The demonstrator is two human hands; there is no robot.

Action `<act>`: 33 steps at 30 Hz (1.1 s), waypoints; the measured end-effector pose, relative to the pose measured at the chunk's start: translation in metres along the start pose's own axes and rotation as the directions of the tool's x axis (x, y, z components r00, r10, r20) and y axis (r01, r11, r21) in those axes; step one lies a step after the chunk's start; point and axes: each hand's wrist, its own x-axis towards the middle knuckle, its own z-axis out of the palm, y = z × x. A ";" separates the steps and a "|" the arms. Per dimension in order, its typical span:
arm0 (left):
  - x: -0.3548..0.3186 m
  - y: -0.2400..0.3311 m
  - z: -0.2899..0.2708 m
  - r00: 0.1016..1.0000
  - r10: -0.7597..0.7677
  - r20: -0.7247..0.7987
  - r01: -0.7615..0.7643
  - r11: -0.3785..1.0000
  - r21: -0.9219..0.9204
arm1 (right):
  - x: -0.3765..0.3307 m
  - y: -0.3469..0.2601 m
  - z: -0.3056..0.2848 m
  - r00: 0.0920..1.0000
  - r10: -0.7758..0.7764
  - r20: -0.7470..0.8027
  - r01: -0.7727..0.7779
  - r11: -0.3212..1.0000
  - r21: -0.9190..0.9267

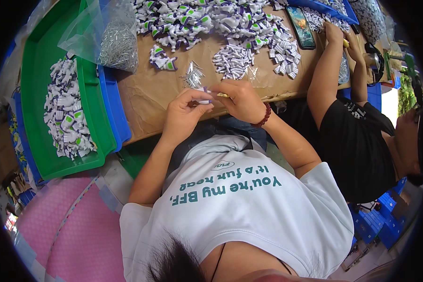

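Observation:
My left hand [185, 114] is closed in a pinch on a small white and purple toy part [203, 100], just over the near edge of the table. Beside it, my right hand [243, 100] is closed with its fingertips close to the same part. A small yellow piece [224, 95] shows under its fingers; most of it is hidden, so its kind is unclear. Just beyond my hands lies a loose heap of thin metal pins [193, 75]. To its right is a pile of small white cylindrical parts [233, 61].
A large pile of white, purple and green toy bodies [188, 23] covers the far table. A clear bag of pins [119, 47] and a green tray [90, 89] stand left. On the right are white pieces [285, 56], a phone [301, 27] and a co-worker's arm [325, 70].

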 end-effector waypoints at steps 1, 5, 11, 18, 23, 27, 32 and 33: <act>-0.001 0.002 0.001 1.000 -0.030 -0.007 0.030 0.998 -0.053 | 0.000 -0.001 -0.001 1.000 0.001 0.016 -0.001 1.000 -0.015; -0.003 0.004 0.004 0.991 -0.130 -0.027 0.120 0.967 -0.223 | 0.002 -0.002 -0.007 0.993 -0.118 0.015 0.119 0.993 -0.022; -0.002 0.004 0.003 0.978 -0.210 -0.006 0.193 0.912 -0.363 | 0.003 -0.002 -0.008 0.981 -0.187 0.046 0.190 0.980 -0.067; 0.001 -0.002 0.002 0.978 -0.209 -0.014 0.195 0.933 -0.303 | -0.001 -0.001 -0.002 0.980 -0.195 0.042 0.200 0.966 -0.166; 0.008 0.007 -0.006 0.914 -0.401 0.055 0.358 0.737 -0.574 | -0.005 0.002 0.001 0.986 -0.166 0.004 0.163 0.964 -0.208; 0.009 0.005 -0.004 0.907 -0.417 0.056 0.360 0.699 -0.618 | -0.005 0.015 -0.014 0.996 -0.022 -0.088 0.008 0.988 -0.152; 0.008 0.000 -0.005 0.909 -0.416 -0.005 0.314 0.692 -0.650 | -0.004 0.081 -0.070 0.887 0.222 -0.404 -0.432 0.708 -0.559; 0.008 -0.002 -0.005 0.909 -0.418 0.003 0.313 0.677 -0.667 | -0.005 0.094 -0.077 0.864 0.279 -0.419 -0.494 0.635 -0.595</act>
